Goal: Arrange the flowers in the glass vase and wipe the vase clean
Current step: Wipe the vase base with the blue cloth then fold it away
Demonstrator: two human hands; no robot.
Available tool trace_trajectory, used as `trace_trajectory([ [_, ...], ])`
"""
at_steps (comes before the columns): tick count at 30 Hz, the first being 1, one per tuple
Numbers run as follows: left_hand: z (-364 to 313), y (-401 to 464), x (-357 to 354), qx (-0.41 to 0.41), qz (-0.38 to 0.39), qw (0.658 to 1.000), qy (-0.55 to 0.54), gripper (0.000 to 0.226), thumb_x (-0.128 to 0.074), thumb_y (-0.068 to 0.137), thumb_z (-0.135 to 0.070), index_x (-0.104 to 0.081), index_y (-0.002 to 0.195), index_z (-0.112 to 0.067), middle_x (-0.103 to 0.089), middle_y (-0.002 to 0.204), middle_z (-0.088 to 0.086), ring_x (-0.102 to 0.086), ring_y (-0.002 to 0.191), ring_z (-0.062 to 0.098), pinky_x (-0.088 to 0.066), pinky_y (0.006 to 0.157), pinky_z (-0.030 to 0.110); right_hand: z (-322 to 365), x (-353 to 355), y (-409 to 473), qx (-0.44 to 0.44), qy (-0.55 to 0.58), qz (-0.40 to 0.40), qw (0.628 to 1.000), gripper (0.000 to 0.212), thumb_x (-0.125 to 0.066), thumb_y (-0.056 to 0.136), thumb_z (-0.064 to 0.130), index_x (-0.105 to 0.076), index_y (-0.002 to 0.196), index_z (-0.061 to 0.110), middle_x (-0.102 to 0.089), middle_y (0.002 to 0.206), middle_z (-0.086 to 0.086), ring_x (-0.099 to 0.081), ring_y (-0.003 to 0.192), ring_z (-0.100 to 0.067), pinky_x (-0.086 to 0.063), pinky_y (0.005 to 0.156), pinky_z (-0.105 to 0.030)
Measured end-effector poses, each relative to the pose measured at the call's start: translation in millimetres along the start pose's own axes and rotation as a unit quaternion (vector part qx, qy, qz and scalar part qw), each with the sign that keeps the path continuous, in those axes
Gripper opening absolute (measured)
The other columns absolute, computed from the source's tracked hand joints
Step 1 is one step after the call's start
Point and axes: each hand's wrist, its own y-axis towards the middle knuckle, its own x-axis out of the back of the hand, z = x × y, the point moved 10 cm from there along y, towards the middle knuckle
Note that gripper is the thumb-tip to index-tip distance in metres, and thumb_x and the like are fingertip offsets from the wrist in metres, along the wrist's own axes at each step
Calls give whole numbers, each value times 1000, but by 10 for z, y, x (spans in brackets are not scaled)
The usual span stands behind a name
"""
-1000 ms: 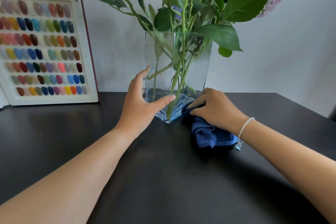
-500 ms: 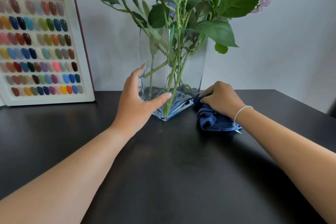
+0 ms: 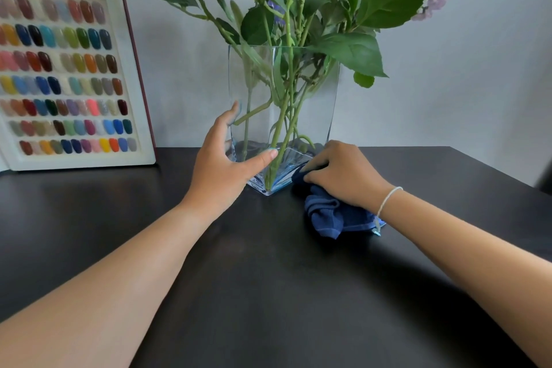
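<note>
A tall square glass vase [image 3: 310, 104] stands on the dark table, one corner turned towards me. Several flowers [image 3: 301, 9] with green stems and leaves fill it: a red bloom at upper left, an orange one and a lilac cluster at upper right. My left hand [image 3: 227, 164] grips the vase's lower left side, thumb across the front face and fingers along the left edge. My right hand [image 3: 340, 173] presses a crumpled dark blue cloth [image 3: 331, 213] against the vase's lower right base.
A white board of coloured nail samples [image 3: 71, 75] leans against the wall at the left. The black table [image 3: 268, 293] stretches towards me, with its right edge at the far right. A pale wall stands close behind the vase.
My right hand slid the cloth away along the vase's base to the right, then came back towards the front corner. My left hand kept its hold on the vase.
</note>
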Motion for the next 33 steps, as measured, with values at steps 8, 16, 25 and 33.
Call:
trace_trajectory([
  [8,16,-6,-2,8,3,1000,-15,82,-74,68,-43,-26,135,-49,-30,141,-25,-35,132,8,-33,105,27,337,-177,-166,56,63,73,994,16,-65,78,15,-74,91,20,-48,72,19,-50,71,10,-34,63,3],
  [16,-44,-30,21,14,4,997,-78,52,-61,82,-41,-34,120,-62,-37,123,-44,-48,118,-1,-36,90,8,60,-14,-385,-29,321,77,943,13,-67,78,14,-73,80,26,-72,70,18,-64,70,5,-48,65,-7],
  [25,-718,-277,211,-117,-112,986,29,29,-49,89,-21,-55,117,-27,-47,116,-13,-45,113,-3,-37,97,14,-32,365,-748,-83,537,62,838,13,-59,76,22,-68,85,22,-69,81,5,-63,74,-15,-53,69,-29],
  [33,-1193,-641,-577,37,223,963,-148,38,-53,87,-31,-50,113,-59,-50,131,-27,-43,123,-8,-31,108,29,176,803,-1178,-82,606,91,786,25,-56,76,20,-62,99,14,-62,98,-6,-58,88,-23,-51,81,-38],
])
